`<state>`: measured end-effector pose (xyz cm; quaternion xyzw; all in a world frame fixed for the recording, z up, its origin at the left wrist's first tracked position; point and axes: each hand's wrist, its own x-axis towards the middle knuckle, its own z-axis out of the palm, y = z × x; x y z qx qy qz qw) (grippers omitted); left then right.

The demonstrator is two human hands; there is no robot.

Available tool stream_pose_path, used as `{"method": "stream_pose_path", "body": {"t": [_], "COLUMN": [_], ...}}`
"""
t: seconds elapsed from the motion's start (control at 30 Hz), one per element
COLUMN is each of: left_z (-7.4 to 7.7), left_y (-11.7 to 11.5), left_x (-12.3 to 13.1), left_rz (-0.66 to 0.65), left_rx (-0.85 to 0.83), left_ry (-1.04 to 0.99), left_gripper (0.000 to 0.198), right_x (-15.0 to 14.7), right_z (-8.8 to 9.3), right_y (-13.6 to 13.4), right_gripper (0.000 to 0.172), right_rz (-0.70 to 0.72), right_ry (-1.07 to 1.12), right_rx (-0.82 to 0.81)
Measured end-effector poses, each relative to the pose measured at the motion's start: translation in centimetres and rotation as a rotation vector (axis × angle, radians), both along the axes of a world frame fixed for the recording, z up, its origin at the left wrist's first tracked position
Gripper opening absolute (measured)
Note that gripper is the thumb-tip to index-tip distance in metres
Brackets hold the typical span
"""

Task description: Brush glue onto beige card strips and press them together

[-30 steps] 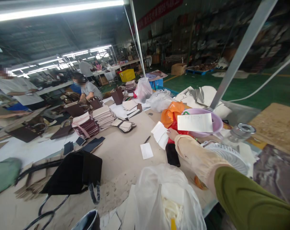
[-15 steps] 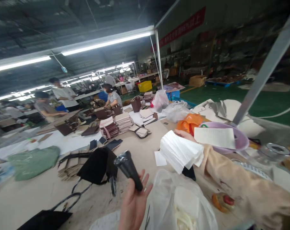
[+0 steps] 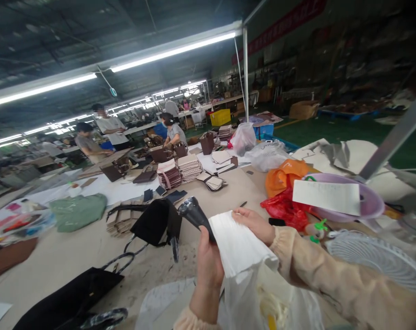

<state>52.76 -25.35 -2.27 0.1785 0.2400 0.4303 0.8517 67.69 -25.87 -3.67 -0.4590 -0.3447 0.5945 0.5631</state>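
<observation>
Above the near part of the tabletop (image 3: pixel 242 188): left hand (image 3: pixel 208 263), grip closed about the handle of a black flashlight (image 3: pixel 194 211), thumb along its near side, remaining fingers largely hidden. Flashlight tilted, wide head toward upper left. Right hand (image 3: pixel 252 223): grip nearly closed, pinching the upper edge of white folded sheets (image 3: pixel 237 245), paper or cloth unclear; sheets overlap the flashlight's lower end. Black handbag (image 3: pixel 149 224) left of flashlight; translucent plastic bag (image 3: pixel 240 300) below sheets; red plastic bag (image 3: pixel 283 208) beyond right wrist.
</observation>
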Motion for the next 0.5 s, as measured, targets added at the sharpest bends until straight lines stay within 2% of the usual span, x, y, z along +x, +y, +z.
{"method": "stream_pose_path", "body": {"t": [0.07,0.13,0.2,0.27,0.33,0.5], "left_z": [-0.1,-0.2,-0.3,-0.2,0.1,1.0], "left_y": [0.6,1.5,2.3,3.1,3.7,4.6], "left_x": [-1.0,-2.2,-3.4,-4.4,-4.9,-5.2], "left_rz": [0.038,0.133,0.252,0.315,0.345,0.485], "left_rx": [-0.008,-0.020,-0.028,-0.037,-0.043,0.018], "left_ry": [0.052,0.097,0.141,0.176,0.210,0.285], "left_gripper": [0.044,0.038,0.034,0.034,0.036,0.041], "right_x": [0.4,1.4,2.5,3.6,4.5,6.2], "right_z": [-0.7,-1.0,-1.1,-1.2,-1.6,-3.3], "right_y": [-0.1,-0.3,-0.4,-0.2,0.1,1.5], "right_gripper": [0.036,0.041,0.041,0.038,0.036,0.037], "right_rz": [0.029,0.094,0.180,0.233,0.206,0.026], "right_ry": [-0.170,-0.322,-0.388,-0.390,-0.412,-0.503], "right_rx": [-0.002,0.007,-0.009,-0.041,-0.046,-0.023]}}
